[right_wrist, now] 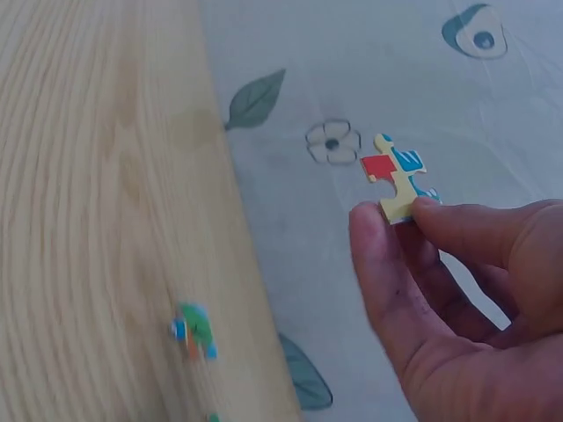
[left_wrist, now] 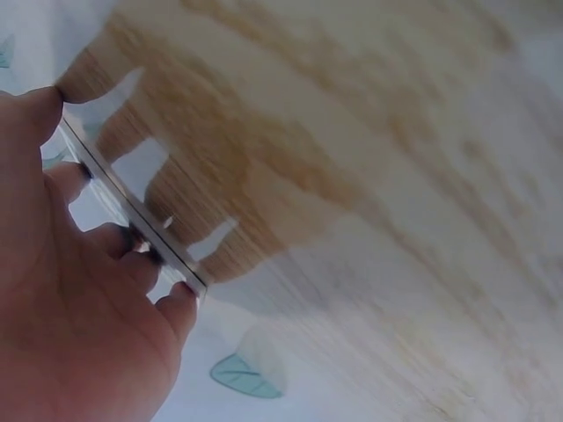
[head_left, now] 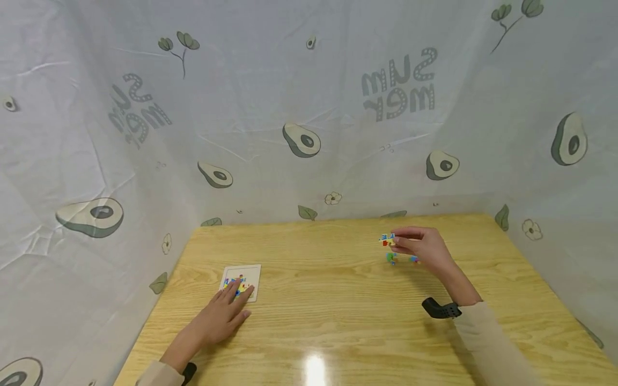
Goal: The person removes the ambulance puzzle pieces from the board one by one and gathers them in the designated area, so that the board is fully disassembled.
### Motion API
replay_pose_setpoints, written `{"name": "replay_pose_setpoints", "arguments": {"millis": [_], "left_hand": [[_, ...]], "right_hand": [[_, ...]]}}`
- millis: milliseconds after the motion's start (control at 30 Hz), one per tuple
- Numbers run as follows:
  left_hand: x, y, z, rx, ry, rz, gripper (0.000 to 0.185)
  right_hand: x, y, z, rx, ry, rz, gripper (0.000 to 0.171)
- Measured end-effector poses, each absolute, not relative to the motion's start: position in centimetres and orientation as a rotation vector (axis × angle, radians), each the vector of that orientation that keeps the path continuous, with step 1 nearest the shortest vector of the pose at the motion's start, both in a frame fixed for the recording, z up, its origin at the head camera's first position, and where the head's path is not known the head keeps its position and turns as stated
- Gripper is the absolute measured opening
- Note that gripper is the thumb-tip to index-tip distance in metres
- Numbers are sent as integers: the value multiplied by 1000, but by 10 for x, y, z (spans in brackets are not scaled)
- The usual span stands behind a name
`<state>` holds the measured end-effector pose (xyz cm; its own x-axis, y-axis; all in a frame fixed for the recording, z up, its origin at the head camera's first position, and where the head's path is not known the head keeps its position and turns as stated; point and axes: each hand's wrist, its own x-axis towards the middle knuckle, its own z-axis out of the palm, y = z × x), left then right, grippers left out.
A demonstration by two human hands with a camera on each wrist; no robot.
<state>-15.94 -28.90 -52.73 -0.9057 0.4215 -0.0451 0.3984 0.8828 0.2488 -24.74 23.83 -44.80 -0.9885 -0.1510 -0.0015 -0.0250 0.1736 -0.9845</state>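
In the head view my right hand (head_left: pixel 425 247) is raised above the table's far right. Its thumb and fingers pinch a jigsaw piece (right_wrist: pixel 400 186) with red, blue and pale yellow patches, clearly seen in the right wrist view. Below that hand lie a loose green jigsaw piece (head_left: pixel 391 258) and a bluish one (head_left: pixel 414 259), partly hidden. On the left, my left hand (head_left: pixel 223 317) rests its extended fingers on a white square puzzle board (head_left: pixel 255 272). Colourful pieces sit in the board, partly covered by the fingers. From the left wrist, only the board's thin edge (left_wrist: pixel 145 215) shows.
A light wooden table (head_left: pixel 318 289) spans the space between both hands. Behind it and at its sides hangs a pale curtain (head_left: pixel 270 96) printed with avocados and leaves. A black wrist strap (head_left: pixel 441 309) sits on the right wrist.
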Motion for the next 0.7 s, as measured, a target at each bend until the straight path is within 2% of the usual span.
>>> {"name": "replay_pose_setpoints", "arguments": {"millis": [700], "left_hand": [[-158, -288, -527, 614, 2945, 360, 60]], "right_hand": [[-218, 329, -486, -57, 2530, -1634, 51]]}}
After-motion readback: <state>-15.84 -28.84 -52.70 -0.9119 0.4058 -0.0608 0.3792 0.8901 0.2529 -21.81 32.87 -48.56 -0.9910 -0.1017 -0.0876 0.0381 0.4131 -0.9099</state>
